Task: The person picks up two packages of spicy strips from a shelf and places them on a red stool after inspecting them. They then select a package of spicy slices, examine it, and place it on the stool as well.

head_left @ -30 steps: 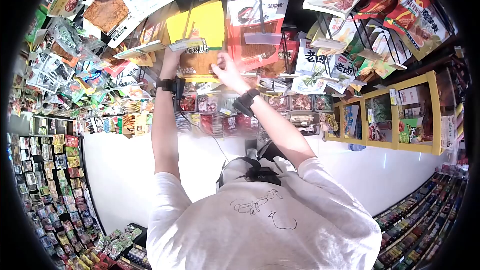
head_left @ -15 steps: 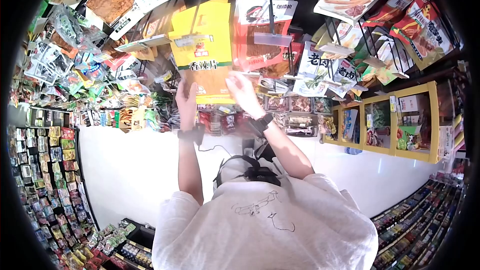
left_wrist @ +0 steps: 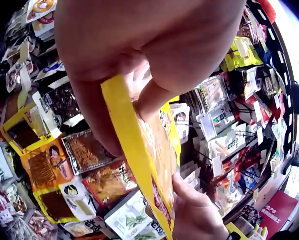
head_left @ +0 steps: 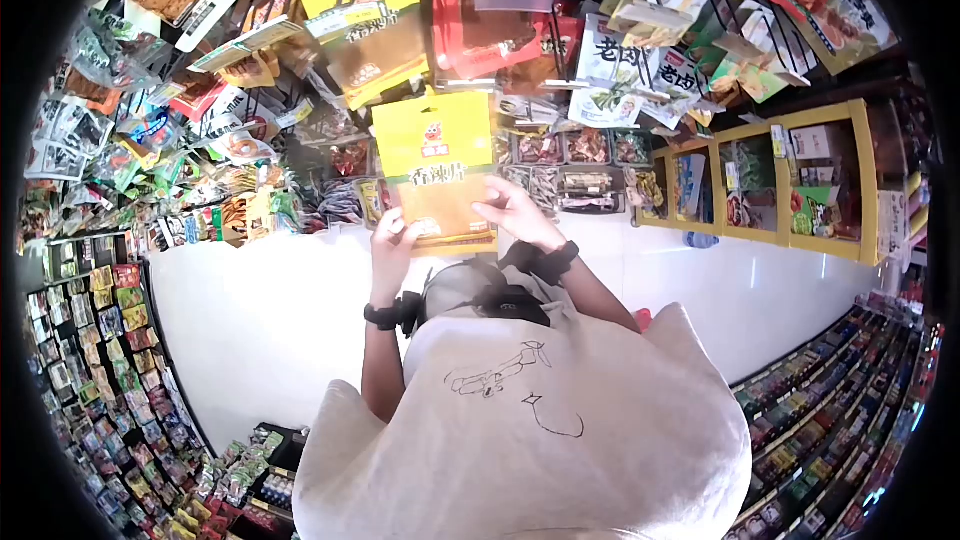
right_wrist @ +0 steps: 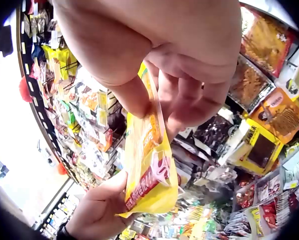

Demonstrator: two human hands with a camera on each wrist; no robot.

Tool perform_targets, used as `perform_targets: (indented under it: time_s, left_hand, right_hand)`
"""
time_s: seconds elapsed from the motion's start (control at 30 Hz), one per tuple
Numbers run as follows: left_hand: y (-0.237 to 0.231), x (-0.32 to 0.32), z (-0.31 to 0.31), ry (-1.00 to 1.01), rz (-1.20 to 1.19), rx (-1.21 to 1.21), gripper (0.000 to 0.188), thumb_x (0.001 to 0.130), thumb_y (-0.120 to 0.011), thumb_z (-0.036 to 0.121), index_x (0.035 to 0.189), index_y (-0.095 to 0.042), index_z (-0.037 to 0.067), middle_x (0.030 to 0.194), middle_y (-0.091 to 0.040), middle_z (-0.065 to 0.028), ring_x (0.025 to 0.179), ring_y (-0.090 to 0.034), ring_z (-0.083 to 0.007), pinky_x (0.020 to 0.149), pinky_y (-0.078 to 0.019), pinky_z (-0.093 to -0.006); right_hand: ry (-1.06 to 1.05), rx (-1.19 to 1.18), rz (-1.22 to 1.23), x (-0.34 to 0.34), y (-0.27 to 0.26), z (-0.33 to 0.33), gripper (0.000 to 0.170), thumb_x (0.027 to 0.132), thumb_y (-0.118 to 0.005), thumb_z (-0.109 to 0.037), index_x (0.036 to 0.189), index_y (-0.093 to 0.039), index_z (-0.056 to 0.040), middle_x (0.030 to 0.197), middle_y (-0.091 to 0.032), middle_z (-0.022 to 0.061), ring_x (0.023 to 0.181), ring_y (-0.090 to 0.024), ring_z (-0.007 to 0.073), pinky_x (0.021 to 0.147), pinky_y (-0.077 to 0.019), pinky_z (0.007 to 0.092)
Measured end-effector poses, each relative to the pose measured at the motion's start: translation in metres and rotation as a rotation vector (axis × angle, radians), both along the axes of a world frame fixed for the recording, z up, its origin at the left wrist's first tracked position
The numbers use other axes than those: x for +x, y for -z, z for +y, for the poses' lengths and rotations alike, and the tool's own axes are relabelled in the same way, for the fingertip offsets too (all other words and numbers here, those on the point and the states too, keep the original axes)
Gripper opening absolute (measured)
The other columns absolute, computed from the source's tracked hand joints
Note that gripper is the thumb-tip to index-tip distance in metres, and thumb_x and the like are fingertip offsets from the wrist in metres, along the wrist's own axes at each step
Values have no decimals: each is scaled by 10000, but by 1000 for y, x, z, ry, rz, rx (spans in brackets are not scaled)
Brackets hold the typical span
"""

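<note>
A yellow snack packet (head_left: 437,140) with a clear window showing brown flat pieces is held upright in front of the body. My left hand (head_left: 390,250) pinches its lower left edge, thumb on the front face. On the opposite edge, my right hand (head_left: 522,216) grips the packet between thumb and fingers. The left wrist view shows the packet (left_wrist: 157,155) nearly edge-on beneath the left hand. From the right wrist, the packet's shiny front (right_wrist: 152,175) and the left hand (right_wrist: 100,202) on its far side are visible. A matching yellow packet (head_left: 375,50) hangs behind on the rack.
Red-and-white packets (head_left: 490,30) hang beside the matching one, with price-tag holders (head_left: 345,20) sticking out. Clear bins (head_left: 590,147) line the shelf below. A yellow-framed rack (head_left: 790,180) stands to the right, and white floor (head_left: 270,330) lies underneath.
Both hands have drawn the yellow packet down from the hanging row towards the body. A matching packet now shows on the rack behind it.
</note>
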State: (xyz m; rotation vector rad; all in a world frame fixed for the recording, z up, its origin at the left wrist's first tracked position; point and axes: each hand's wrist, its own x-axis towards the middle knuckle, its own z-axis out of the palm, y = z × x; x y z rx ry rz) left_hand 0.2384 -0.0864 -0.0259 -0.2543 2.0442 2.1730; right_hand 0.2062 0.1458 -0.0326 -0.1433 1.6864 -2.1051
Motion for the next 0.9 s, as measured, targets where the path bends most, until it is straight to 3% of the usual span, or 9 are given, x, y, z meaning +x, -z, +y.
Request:
perform_targets:
  time_s: [0.17,0.2,0.33,0.43,0.57,0.67,0.7,0.73,0.9]
  left_hand:
    - [5,-1,19,343,-11,180,214,883,-544,-32,1094,-503,-40,981,-675,-112,871,-639,-128,782,-509,-249]
    - [5,-2,27,385,-31,186,202,882,-542,-39,1081,-510,-42,971,-674,-112,867,-638,-128,780,-506,-248]
    - [-11,9,73,542,-21,173,184,885,-548,-26,1067,-533,-37,972,-661,-84,877,-621,-110,782,-491,-236]
    - [0,30,103,592,-105,250,184,916,-540,37,1093,-545,-14,1007,-653,-57,903,-602,-95,829,-465,-249]
    - [14,64,130,703,-165,179,185,947,-514,92,1093,-565,-10,1056,-609,-39,966,-551,-81,861,-433,-243]
    - [8,97,135,957,-82,79,208,953,-522,117,1106,-559,-19,1066,-586,-22,986,-523,-75,872,-403,-218]
    - [1,113,136,941,-103,46,194,943,-537,100,1095,-563,-18,1039,-587,-13,971,-528,-76,865,-409,-221]
    - [3,128,139,937,-5,1,140,950,-510,82,1009,-574,-28,919,-604,-11,858,-532,-66,765,-430,-212]
    - [-2,178,133,1115,-85,38,77,912,-575,63,926,-597,-10,814,-608,16,728,-530,-31,655,-421,-193]
  right_hand:
    - [208,-73,-1,51,9,33,370,883,-585,-6,1240,-489,-20,1032,-637,36,905,-584,66,800,-482,232]
    - [287,-118,-58,64,0,39,320,874,-620,-46,1191,-572,-33,945,-621,-28,842,-551,36,756,-458,214]
    - [490,-107,-69,125,-12,61,289,943,-548,-192,1161,-596,-8,970,-635,-12,846,-551,48,783,-445,224]
    - [657,19,-48,186,-4,72,259,962,-516,-194,1090,-591,19,936,-624,-19,823,-542,32,758,-452,209]
    - [888,-41,-81,270,-10,68,257,965,-507,-216,996,-614,15,861,-615,-26,776,-520,29,702,-434,208]
    - [1008,7,-99,330,-15,57,254,966,-498,-228,968,-626,-9,822,-615,-39,757,-521,31,691,-430,209]
    - [1053,-73,-219,349,-2,51,274,969,-497,-234,1002,-628,4,869,-637,-8,808,-543,52,742,-454,235]
    - [1114,166,-132,369,-2,45,342,985,-469,-289,1015,-614,19,850,-591,-37,777,-509,51,685,-449,231]
    - [1220,116,-105,434,19,13,365,992,-447,-301,996,-616,23,826,-575,-42,761,-485,46,686,-439,228]
